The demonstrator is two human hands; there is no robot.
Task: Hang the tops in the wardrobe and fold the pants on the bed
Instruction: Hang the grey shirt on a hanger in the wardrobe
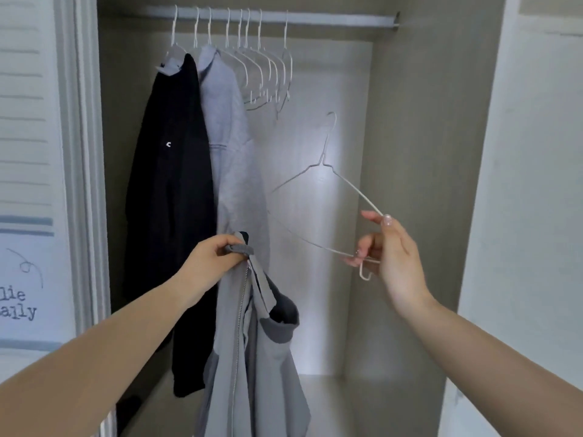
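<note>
From the head view, the left hand (pixel 214 255) grips the collar of a limp grey zip-front jacket (pixel 252 357) hanging before the open wardrobe, while the right hand (pixel 389 250) pinches one end of a thin white wire hanger (pixel 321 171), held tilted. The jacket looks soft, light and floppy. It is probably best held at collar or shoulders; the hanger seems springy.
</note>
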